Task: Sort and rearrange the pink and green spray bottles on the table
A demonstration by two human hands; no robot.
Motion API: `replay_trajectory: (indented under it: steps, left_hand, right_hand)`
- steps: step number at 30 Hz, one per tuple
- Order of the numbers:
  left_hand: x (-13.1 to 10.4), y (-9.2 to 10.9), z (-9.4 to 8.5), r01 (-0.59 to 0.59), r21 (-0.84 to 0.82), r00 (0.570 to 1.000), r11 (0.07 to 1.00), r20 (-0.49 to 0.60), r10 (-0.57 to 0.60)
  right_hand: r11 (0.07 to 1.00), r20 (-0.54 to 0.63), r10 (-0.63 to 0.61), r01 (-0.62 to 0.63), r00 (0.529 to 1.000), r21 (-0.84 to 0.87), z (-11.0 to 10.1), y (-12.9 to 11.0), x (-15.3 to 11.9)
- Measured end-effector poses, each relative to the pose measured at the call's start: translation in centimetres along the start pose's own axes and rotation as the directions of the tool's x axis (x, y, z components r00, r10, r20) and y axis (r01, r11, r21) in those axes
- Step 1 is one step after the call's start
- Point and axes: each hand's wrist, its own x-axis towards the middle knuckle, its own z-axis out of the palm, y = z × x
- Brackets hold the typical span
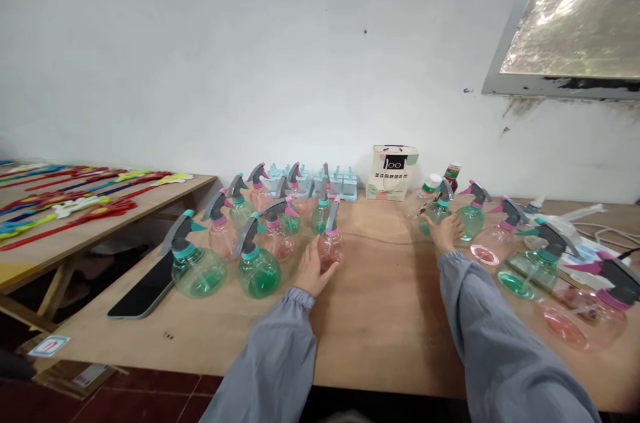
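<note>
My left hand (pixel 314 269) is curled against the near left side of a pink spray bottle (pixel 332 246) with a grey trigger head, which stands upright on the table. My right hand (pixel 444 231) wraps the near side of a green spray bottle (pixel 436 213) farther back on the right; some of its fingers are hidden behind the bottle. Left of my left hand stand several more round bottles, among them a green spray bottle (pixel 259 273) and a pink spray bottle (pixel 278 241). Beyond my right hand are another green spray bottle (pixel 470 221) and a pink spray bottle (pixel 493 243).
A phone (pixel 143 289) lies at the left of the wooden table (pixel 380 343). Light blue racks (pixel 341 184), a paper bag (pixel 392 173) and a dark red bottle (pixel 452 176) stand by the wall. Colourful hand-shaped sticks (pixel 107 208) cover the left table.
</note>
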Motion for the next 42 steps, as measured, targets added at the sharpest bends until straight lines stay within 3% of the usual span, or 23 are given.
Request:
replay_trajectory:
  steps: [12, 15, 17, 19, 22, 26, 29, 30, 32, 37, 39, 42]
  left_hand:
    - [-0.1, -0.1, 0.0, 0.008, -0.002, 1.0, 1.0, -0.003, -0.008]
    - [-0.1, -0.2, 0.0, -0.003, -0.01, 1.0, 1.0, -0.004, 0.003]
    - [-0.1, -0.1, 0.0, -0.005, -0.009, 1.0, 1.0, -0.005, 0.005]
    - [-0.1, -0.1, 0.0, -0.009, -0.007, 1.0, 1.0, -0.005, 0.009]
    - [-0.2, 0.0, 0.0, -0.007, -0.007, 1.0, 1.0, 0.001, 0.007]
    - [-0.2, -0.2, 0.0, -0.008, -0.014, 1.0, 1.0, 0.011, 0.008]
    - [-0.2, -0.2, 0.0, -0.017, -0.019, 1.0, 1.0, 0.012, 0.017]
    - [-0.2, -0.2, 0.0, -0.017, -0.017, 1.0, 1.0, 0.015, 0.017]
    - [-0.2, -0.1, 0.0, -0.016, -0.01, 1.0, 1.0, 0.02, 0.016]
    - [-0.2, 0.1, -0.1, -0.02, -0.012, 1.0, 1.0, 0.017, 0.021]
    - [-0.2, 0.1, -0.1, -0.012, -0.013, 1.0, 1.0, 0.017, 0.012]
    - [-0.2, 0.2, -0.2, -0.004, -0.02, 1.0, 1.0, 0.025, 0.005]
  right_hand:
    - [0.994, -0.016, -0.038, 0.039, 0.999, 0.1, -0.3, 0.4, -0.6]
    - [0.985, -0.087, -0.056, 0.069, 0.995, 0.161, -1.3, 0.8, -2.1]
    - [0.961, -0.129, -0.13, 0.157, 0.983, 0.227, -2.3, 1.2, -4.5]
    - [0.879, -0.114, -0.325, 0.345, 0.939, 0.33, -3.4, 1.5, -7.7]
    - [0.742, 0.106, -0.621, 0.538, 0.777, 0.401, -4.6, 1.2, -12.3]
    - [0.76, 0.366, -0.644, 0.511, 0.671, 0.401, -4.5, -0.2, -14.3]
    - [0.739, 0.42, -0.662, 0.444, 0.621, 0.507, -4.0, -1.0, -13.3]
    - [0.729, 0.418, -0.663, 0.409, 0.62, 0.549, -3.9, -1.2, -12.8]
    - [0.721, 0.398, -0.629, 0.309, 0.667, 0.621, -3.7, -1.8, -11.7]
    - [0.686, 0.195, -0.367, 0.123, 0.91, 0.717, -3.5, -4.7, -6.6]
    - [0.723, 0.132, -0.293, 0.129, 0.947, 0.679, -3.4, -6.3, -3.8]
    - [0.838, 0.146, -0.26, 0.147, 0.954, 0.526, -3.4, -8.7, -0.2]
